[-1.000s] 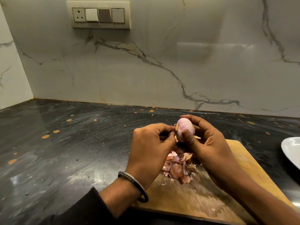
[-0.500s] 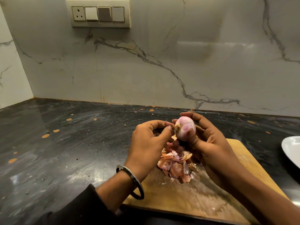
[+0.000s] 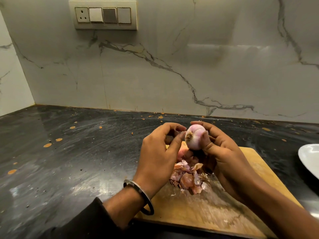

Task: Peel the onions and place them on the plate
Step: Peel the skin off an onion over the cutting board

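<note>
Right hand (image 3: 222,152) grips the nearly bare onion (image 3: 196,137), left hand (image 3: 157,152) pinching at its root; plate (image 3: 309,157) waits at three o'clock.

White veined marble wall (image 3: 172,69), beige switch panel (image 3: 103,15) upper left, glossy black speckled countertop (image 3: 69,157)

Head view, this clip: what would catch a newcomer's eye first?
The pale pink onion, nearly peeled, held up at centre by the right hand, root end facing the left hand, whose fingers curl beside it. Below them, a heap of onion skins lies on the wooden cutting board. A white plate shows at the right edge.
</note>
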Tool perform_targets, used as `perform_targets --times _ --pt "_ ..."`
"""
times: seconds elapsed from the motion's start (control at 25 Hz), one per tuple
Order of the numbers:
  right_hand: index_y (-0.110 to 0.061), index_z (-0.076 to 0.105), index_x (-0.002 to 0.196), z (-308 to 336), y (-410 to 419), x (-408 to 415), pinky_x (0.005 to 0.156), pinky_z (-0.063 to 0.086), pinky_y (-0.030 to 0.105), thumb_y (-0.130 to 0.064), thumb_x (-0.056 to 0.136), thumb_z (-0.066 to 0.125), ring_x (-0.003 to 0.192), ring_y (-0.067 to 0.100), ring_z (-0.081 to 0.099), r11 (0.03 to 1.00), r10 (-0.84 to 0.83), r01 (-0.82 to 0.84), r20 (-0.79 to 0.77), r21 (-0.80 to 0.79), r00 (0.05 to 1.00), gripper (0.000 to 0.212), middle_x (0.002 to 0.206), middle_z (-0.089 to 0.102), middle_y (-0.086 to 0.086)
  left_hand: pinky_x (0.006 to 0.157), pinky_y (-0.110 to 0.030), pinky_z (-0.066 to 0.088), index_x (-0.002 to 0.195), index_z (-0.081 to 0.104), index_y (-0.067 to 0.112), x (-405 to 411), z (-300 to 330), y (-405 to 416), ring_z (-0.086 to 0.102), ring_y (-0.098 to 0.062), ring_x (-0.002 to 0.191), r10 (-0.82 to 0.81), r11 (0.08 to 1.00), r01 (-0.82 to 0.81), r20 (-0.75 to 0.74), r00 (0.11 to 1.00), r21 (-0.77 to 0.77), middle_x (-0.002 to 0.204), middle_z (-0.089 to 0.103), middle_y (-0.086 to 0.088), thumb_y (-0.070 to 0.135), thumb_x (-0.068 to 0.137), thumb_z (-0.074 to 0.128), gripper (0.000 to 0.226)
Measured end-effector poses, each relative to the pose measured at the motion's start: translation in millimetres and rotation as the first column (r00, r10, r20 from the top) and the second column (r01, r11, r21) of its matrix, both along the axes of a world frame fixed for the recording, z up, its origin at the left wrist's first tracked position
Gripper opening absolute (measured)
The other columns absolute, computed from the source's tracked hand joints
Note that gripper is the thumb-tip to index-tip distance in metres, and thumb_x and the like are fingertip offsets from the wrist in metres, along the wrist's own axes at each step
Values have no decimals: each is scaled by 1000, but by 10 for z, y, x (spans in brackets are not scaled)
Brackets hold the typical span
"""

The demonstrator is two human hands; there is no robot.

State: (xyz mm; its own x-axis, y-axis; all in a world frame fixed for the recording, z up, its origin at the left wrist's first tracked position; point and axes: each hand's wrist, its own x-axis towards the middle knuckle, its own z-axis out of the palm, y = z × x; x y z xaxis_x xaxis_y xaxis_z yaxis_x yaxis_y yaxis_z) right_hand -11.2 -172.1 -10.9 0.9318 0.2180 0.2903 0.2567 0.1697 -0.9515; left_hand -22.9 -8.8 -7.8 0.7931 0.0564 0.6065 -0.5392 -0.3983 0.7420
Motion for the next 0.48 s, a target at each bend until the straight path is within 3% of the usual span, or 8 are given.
perform_targets --times 0.2,0.36,0.48 --pt "-18 63 125 13 18 7 62 57 29 -43 84 60 80 25 72 1000 7 -6 -26 14 1000 48 103 74 13 72 -11 51 99 77 21 -13 -12 -3 66 0 86 11 1000 -12 116 993 7 91 71 13 18 82 77 18" --pt "-23 64 125 4 7 -6 71 59 32 -49 79 63 93 27 74 1000 3 -3 -6 -25 1000 53 109 73 9 70 -14 53 94 76 21 -19 3 2 67 -3 85 -17 999 21 98 995 -39 87 72 13 19 81 77 13" --pt "-26 66 122 18 -5 -32 67 57 27 -45 84 60 88 23 72 998 9 -7 32 -65 999 42 107 73 8 67 -21 56 94 72 23 -35 23 5 66 -8 84 -94 995 95 64 994 -8 86 68 13 16 86 73 10"
